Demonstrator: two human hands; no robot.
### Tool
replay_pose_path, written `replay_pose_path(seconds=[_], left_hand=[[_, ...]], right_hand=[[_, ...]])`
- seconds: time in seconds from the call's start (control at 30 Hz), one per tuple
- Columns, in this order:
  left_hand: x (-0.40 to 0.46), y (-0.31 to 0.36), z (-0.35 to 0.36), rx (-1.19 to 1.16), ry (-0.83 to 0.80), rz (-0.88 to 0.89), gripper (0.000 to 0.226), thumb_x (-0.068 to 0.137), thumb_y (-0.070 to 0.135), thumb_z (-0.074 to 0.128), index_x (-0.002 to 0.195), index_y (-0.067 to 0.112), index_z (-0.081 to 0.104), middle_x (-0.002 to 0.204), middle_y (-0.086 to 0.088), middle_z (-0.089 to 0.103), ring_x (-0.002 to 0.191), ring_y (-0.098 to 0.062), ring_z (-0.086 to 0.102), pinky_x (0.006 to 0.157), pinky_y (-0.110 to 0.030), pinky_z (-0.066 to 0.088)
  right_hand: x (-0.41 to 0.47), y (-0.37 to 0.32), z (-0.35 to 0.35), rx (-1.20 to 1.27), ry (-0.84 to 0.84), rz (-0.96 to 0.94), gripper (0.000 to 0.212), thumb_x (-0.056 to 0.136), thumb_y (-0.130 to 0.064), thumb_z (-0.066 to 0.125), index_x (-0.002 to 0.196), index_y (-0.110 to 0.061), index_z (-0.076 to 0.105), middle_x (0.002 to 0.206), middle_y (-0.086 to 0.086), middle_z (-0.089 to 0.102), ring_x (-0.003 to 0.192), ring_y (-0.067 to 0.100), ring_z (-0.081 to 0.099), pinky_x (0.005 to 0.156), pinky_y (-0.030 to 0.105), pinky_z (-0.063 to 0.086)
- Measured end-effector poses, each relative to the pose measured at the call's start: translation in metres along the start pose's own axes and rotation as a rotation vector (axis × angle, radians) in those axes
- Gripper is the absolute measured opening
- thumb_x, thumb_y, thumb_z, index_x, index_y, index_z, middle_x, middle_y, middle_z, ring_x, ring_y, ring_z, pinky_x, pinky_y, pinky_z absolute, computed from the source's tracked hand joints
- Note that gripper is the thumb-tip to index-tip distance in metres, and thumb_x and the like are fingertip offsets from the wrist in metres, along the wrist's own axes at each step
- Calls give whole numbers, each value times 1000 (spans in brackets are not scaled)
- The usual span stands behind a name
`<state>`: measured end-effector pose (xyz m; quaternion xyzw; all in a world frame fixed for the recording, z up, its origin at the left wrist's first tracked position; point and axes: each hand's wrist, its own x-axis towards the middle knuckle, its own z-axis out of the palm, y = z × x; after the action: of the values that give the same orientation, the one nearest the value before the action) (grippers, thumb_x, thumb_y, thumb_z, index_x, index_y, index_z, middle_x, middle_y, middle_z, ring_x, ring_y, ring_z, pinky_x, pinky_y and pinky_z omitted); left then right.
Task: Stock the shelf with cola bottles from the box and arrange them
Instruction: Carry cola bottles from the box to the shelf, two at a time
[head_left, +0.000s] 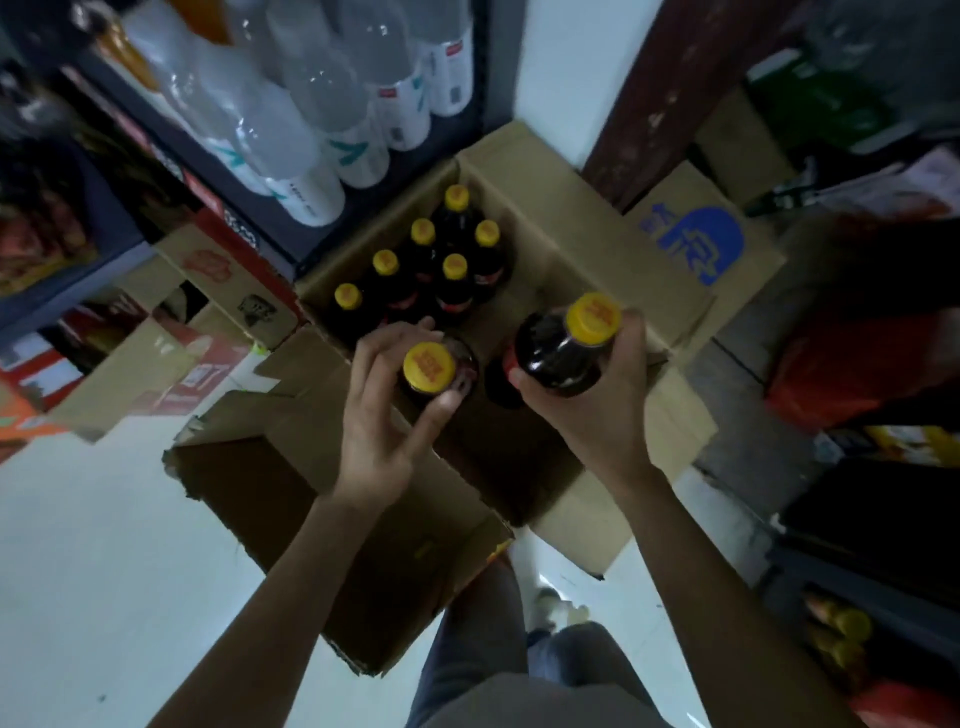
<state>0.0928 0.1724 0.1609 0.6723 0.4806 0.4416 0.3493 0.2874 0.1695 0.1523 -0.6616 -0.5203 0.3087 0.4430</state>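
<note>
While both arms reach over the open cardboard box (597, 249), the left hand (384, 415) grasps a dark, yellow-capped cola bottle (441, 371) by its neck at the near edge. The right hand (602, 395) clasps a second cola bottle (566, 353) by the shoulder, tilted above the box. Six more bottles (431, 265) stand in the far left corner.

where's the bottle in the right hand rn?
Head view, right of centre: the right hand grips the cola bottle above the open box's near right side, beside the left hand's bottle.
</note>
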Motion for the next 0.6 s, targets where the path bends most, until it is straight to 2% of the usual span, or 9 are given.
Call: replay_pose_path(seconds=[0.07, 0.13, 0.2, 0.3, 0.4, 0.43, 0.53, 0.6], left_hand=[[-1, 22, 13, -34, -52, 20, 39, 96, 47, 47, 121, 17, 48, 119, -1, 46, 115, -18, 48, 95, -34, 42], [-5, 41, 29, -100, -121, 12, 39, 96, 46, 44, 121, 17, 47, 115, -10, 49, 110, -27, 50, 92, -39, 42], [-12, 62, 48, -179, -183, -44, 37, 96, 45, 45, 122, 18, 45, 113, -16, 51, 107, -27, 52, 92, -37, 42], [-31, 94, 76, -253, -290, -99, 27, 92, 34, 44, 117, 23, 45, 106, -2, 55, 102, -11, 54, 91, -25, 42], [-59, 122, 106, -253, -470, -44, 27, 94, 33, 42, 115, 18, 48, 103, -9, 57, 100, -18, 56, 91, -30, 43], [-70, 132, 117, -245, -533, -27, 30, 94, 35, 42, 115, 15, 50, 104, -11, 58, 101, -19, 56, 91, -32, 43], [-111, 165, 154, -219, -702, 40, 37, 93, 38, 42, 115, 11, 52, 105, 0, 60, 103, -5, 56, 91, -21, 41], [-147, 188, 179, -206, -809, 114, 36, 93, 39, 42, 112, 12, 53, 101, -2, 63, 97, -6, 57, 85, -20, 42]], right_hand=[[-17, -5, -27, 77, 86, 53, 67, 58, -19, 91, 104, -28, 43, 105, 13, 56, 99, 23, 59, 84, 40, 52], [-39, -7, -55, 77, 142, 51, 68, 60, -25, 89, 105, -44, 42, 106, 12, 57, 100, 24, 60, 83, 37, 51], [-66, -8, -83, 62, 200, 56, 68, 62, -23, 86, 108, -48, 42, 109, 11, 55, 103, 25, 57, 84, 34, 49], [-116, -7, -125, 8, 312, 37, 56, 68, -26, 82, 112, -28, 47, 106, 4, 50, 98, 23, 53, 82, 27, 43], [-177, -3, -161, -73, 459, 89, 58, 69, -32, 77, 118, -14, 52, 105, -20, 45, 97, 19, 51, 84, 23, 40], [-199, -2, -172, -68, 518, 126, 59, 69, -33, 77, 119, -12, 52, 105, -22, 45, 98, 17, 52, 86, 23, 41], [-273, 2, -202, -82, 689, 230, 64, 69, -36, 75, 122, -8, 54, 103, -14, 47, 98, 8, 51, 87, 18, 41], [-327, 4, -221, -95, 806, 287, 64, 69, -39, 73, 123, -12, 54, 100, -12, 47, 95, 7, 50, 84, 17, 39]])
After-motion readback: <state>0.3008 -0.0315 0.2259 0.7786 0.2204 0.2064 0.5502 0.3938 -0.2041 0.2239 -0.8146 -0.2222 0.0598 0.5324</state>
